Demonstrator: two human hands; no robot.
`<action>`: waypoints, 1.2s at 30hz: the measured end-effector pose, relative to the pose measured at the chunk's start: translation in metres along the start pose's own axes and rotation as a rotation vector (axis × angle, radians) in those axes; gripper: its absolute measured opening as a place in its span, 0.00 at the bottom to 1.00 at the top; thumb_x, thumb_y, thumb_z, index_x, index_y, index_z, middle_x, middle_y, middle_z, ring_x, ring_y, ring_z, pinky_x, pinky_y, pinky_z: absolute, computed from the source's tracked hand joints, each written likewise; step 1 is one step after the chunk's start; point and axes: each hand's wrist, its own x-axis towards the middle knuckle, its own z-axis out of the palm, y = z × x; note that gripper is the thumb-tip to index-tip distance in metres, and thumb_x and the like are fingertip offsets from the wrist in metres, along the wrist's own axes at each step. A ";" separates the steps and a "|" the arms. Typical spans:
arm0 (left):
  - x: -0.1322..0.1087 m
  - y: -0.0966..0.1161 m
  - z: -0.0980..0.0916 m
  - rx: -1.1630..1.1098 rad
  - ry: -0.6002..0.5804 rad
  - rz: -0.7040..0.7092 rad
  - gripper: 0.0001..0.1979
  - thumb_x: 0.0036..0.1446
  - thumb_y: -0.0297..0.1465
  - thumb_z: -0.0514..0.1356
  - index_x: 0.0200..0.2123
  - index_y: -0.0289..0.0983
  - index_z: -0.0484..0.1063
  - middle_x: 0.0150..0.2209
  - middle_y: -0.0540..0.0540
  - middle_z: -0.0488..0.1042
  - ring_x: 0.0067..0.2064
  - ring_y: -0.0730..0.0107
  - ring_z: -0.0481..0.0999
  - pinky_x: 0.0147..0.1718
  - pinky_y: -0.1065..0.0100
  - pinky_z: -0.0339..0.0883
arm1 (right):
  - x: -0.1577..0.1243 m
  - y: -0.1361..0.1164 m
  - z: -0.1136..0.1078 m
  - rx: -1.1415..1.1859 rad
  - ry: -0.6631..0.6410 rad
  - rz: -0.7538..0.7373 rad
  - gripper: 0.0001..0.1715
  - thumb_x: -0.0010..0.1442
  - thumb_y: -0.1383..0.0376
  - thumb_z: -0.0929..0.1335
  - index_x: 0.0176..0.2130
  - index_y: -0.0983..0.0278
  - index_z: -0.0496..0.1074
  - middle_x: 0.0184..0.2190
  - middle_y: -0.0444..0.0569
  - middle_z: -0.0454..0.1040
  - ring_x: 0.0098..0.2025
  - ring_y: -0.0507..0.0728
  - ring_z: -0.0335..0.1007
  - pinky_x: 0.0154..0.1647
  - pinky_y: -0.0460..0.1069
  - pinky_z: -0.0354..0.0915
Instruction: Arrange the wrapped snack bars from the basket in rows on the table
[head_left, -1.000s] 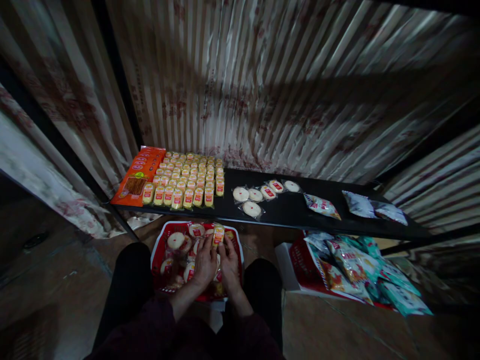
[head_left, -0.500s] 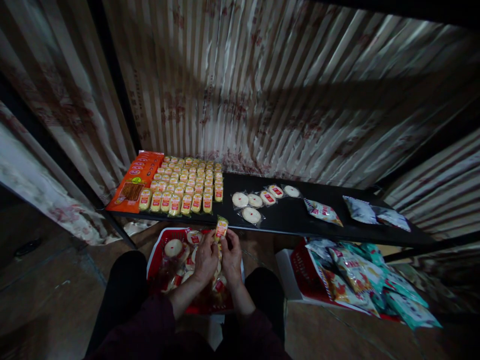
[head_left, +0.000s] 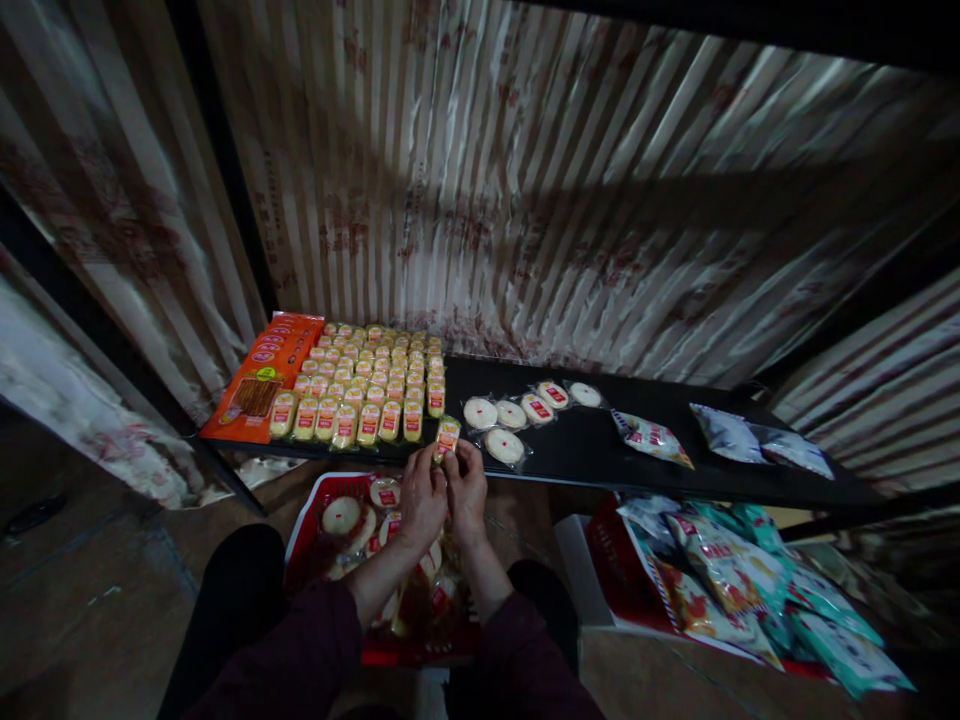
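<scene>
Between the fingers of my left hand [head_left: 424, 497] and my right hand [head_left: 468, 490] is a small wrapped snack cake [head_left: 446, 439], yellow with a red and white label. Both hands are closed on its lower end, and it stands tilted up at the front edge of the black shelf [head_left: 577, 440]. Just left of it, rows of similar wrapped cakes [head_left: 367, 425] are lined up on the shelf. Round white wrapped pastries [head_left: 505, 446] lie to the right. Under my forearms sits a red basket [head_left: 300, 540] holding more round pastries, partly hidden by my arms.
An orange snack bag [head_left: 259, 385] lies at the shelf's left end. Several chip bags [head_left: 652, 440] rest toward its right. Below stands a second red and white box [head_left: 600, 575] with green and white bags. Black posts [head_left: 221, 150] and a striped curtain [head_left: 480, 180] surround the shelf.
Both hands have moved up and slightly forward with the wrapped cake, bringing it from above the basket to the shelf's front edge. The camera view has shifted slightly.
</scene>
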 end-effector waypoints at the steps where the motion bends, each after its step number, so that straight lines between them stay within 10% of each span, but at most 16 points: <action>1: 0.002 0.000 0.001 -0.004 -0.004 -0.002 0.21 0.56 0.26 0.48 0.52 0.34 0.67 0.52 0.39 0.70 0.55 0.63 0.68 0.58 0.59 0.60 | 0.004 0.001 0.001 -0.006 0.000 -0.004 0.20 0.57 0.54 0.66 0.45 0.63 0.67 0.43 0.51 0.75 0.43 0.57 0.71 0.48 0.52 0.65; 36: 0.050 -0.018 0.029 0.016 -0.018 -0.069 0.22 0.58 0.29 0.48 0.54 0.33 0.67 0.59 0.39 0.66 0.62 0.62 0.62 0.64 0.55 0.51 | 0.059 0.014 0.023 -0.261 -0.008 -0.051 0.20 0.57 0.54 0.63 0.45 0.63 0.70 0.40 0.52 0.76 0.39 0.58 0.72 0.44 0.52 0.65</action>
